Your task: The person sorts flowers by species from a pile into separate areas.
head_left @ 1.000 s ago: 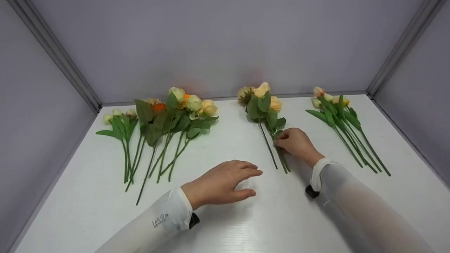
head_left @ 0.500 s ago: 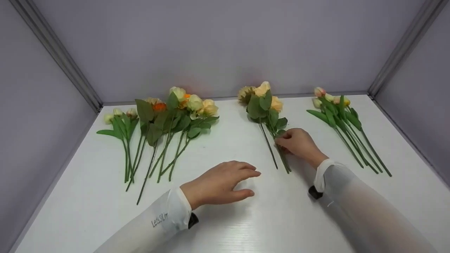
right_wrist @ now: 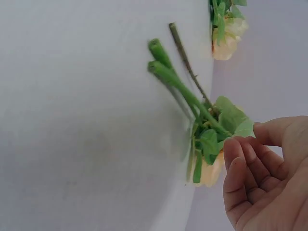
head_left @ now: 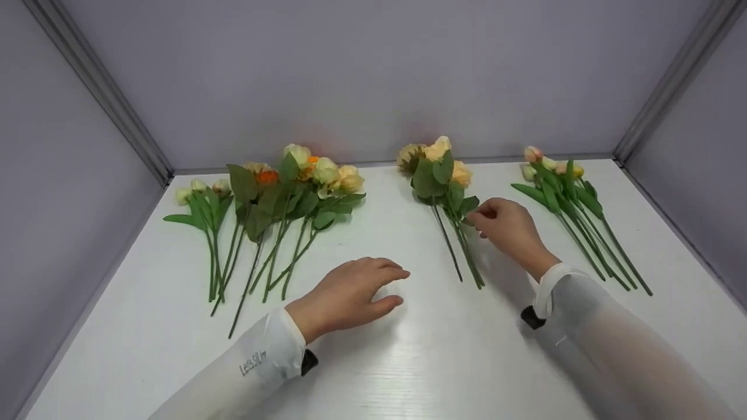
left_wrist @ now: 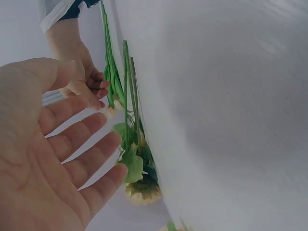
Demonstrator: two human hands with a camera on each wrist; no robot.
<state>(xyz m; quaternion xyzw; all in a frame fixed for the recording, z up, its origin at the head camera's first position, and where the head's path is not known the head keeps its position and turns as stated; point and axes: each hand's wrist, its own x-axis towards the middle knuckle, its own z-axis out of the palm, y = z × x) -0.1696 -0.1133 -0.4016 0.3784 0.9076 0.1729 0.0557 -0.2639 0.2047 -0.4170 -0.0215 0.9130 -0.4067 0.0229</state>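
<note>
My right hand [head_left: 506, 228], fingers loosely curled with a gap at the thumb in the right wrist view, is beside a small bunch of flowers lying on the white table. That bunch has two peach roses [head_left: 461, 174] with green stems [right_wrist: 180, 89] and a tan, sunflower-like bloom [head_left: 411, 158] on a darker stem. Its fingertips are close to the green leaves [right_wrist: 209, 142]. Palm turned inward and fingers spread, my left hand [head_left: 348, 291] hovers above the table with nothing in it. The bunch is in front of its fingers in the left wrist view.
On the left lies a mixed group of orange, cream and peach flowers [head_left: 325, 171], next to pale tulips [head_left: 198, 185]. More tulips [head_left: 548, 164] lie at the right. Grey panels [head_left: 373, 76] enclose the white table [head_left: 373, 227] at the back and sides.
My right hand has come off the green stems and shifted slightly up and right. My left hand has drawn back a little to the left. The flowers stay where they lay.
</note>
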